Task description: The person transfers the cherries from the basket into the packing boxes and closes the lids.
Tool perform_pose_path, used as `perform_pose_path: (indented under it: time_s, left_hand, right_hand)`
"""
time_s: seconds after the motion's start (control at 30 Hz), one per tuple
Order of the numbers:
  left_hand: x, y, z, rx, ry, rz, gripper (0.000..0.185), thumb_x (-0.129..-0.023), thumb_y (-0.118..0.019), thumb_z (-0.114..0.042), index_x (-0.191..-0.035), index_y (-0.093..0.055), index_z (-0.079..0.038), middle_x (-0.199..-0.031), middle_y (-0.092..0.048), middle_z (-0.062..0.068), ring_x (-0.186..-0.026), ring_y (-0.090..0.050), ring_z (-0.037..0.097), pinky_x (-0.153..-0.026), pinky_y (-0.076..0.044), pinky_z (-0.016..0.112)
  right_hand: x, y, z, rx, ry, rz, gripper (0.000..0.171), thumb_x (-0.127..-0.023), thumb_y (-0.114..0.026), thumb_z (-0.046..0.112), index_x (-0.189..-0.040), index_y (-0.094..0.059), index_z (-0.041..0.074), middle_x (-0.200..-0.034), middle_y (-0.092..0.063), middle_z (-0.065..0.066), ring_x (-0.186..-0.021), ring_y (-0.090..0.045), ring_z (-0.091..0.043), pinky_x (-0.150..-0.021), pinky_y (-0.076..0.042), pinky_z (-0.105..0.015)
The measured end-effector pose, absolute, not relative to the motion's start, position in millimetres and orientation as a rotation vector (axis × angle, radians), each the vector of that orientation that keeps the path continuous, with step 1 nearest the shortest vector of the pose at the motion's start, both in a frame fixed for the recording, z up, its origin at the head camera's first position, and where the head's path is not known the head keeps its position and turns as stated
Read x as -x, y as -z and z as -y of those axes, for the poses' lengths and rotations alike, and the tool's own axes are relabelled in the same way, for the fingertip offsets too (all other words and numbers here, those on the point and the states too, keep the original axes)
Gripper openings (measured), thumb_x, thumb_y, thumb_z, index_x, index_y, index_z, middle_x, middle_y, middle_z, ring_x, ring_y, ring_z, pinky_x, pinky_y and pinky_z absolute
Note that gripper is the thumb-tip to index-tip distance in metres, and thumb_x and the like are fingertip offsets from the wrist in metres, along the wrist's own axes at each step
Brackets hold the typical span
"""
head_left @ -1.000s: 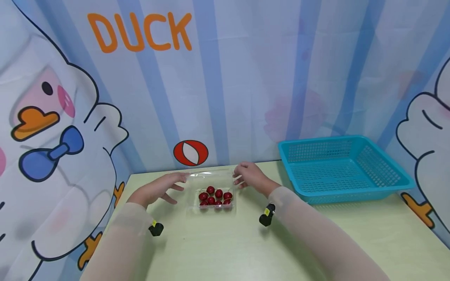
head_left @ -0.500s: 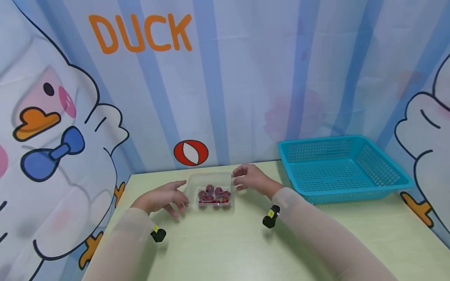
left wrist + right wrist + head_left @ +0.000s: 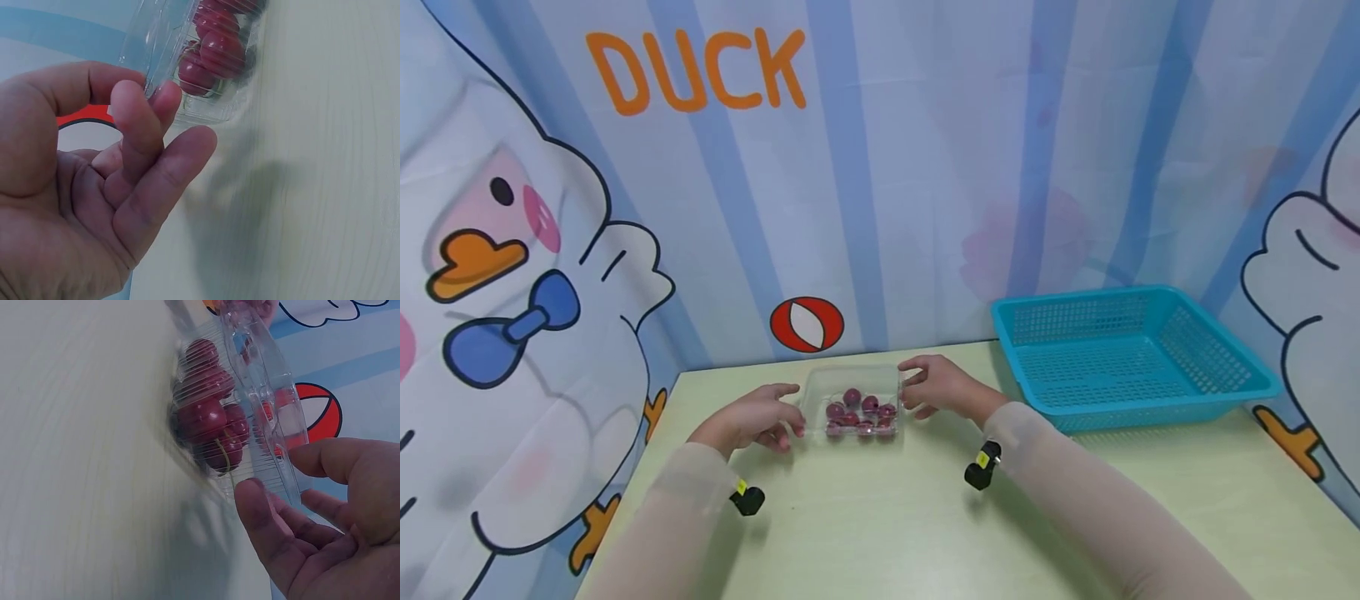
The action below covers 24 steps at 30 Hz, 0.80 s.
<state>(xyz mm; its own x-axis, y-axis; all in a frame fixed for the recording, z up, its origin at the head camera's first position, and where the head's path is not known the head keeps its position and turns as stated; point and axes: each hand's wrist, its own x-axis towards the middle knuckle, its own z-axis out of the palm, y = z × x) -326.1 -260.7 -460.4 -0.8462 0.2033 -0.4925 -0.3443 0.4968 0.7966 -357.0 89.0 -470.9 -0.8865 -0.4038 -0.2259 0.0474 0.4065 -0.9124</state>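
Observation:
A clear plastic clamshell box lies near the table's back edge, its lid lowered over several dark red cherries. Through the lid the fruit looks paler in the head view; thin green stems show among it. At the box's left end, my left hand has bent fingers, their tips right at the lid's rim. My right hand holds the opposite end, one digit high at the rim and another fingertip lower, beside the ribbed wall. Both palms face the box.
A blue-green perforated plastic basket stands at the back right, beyond my right forearm. Behind the pale table hangs a striped curtain printed with ducks. A small black camera sits at each wrist.
The box's lid has come down over the cherries, which were seen bare and bright a second ago. My left hand has shifted nearer and slightly right; the right has barely moved.

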Motion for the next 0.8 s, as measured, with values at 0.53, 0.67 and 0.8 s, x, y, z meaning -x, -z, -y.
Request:
perform_pose_path:
  time_s: [0.53,0.67,0.8]
  left_hand:
    - [324.5,463.4,260.6,0.139,-1.368,-2.201,0.081,-0.106,-0.073,-0.016,-0.176,-0.033,-0.007,-0.101,-0.077,0.011,-0.056,-0.056,0.013,-0.073,-0.071,0.033]
    - [323.3,462.1,260.5,0.137,-1.363,-2.200,0.080,-0.106,-0.073,-0.016,-0.176,-0.034,-0.008,-0.101,-0.078,0.011,-0.056,-0.056,0.012,-0.072,-0.071,0.033]
    - [322.2,459.2,259.4,0.129,-1.350,-2.199,0.080,-0.107,-0.073,-0.015,-0.176,-0.033,-0.006,-0.101,-0.078,0.011,-0.055,-0.056,0.012,-0.072,-0.071,0.034]
  right_hand:
    - [350.8,462.2,-85.2,0.342,1.314,-2.127,0.110,-0.097,-0.074,0.011,-0.185,-0.009,0.025,-0.108,-0.084,-0.021,-0.086,-0.083,-0.033,-0.077,-0.073,-0.049]
    - [348.8,461.6,-83.9,0.348,1.314,-2.118,0.116,-0.096,-0.076,0.010,-0.185,-0.004,0.026,-0.110,-0.084,-0.024,-0.086,-0.083,-0.033,-0.078,-0.073,-0.051]
    - [348.8,463.8,-82.8,0.363,1.324,-2.112,0.115,-0.098,-0.076,0.009,-0.185,-0.002,0.024,-0.111,-0.084,-0.024,-0.083,-0.084,-0.031,-0.079,-0.073,-0.050]
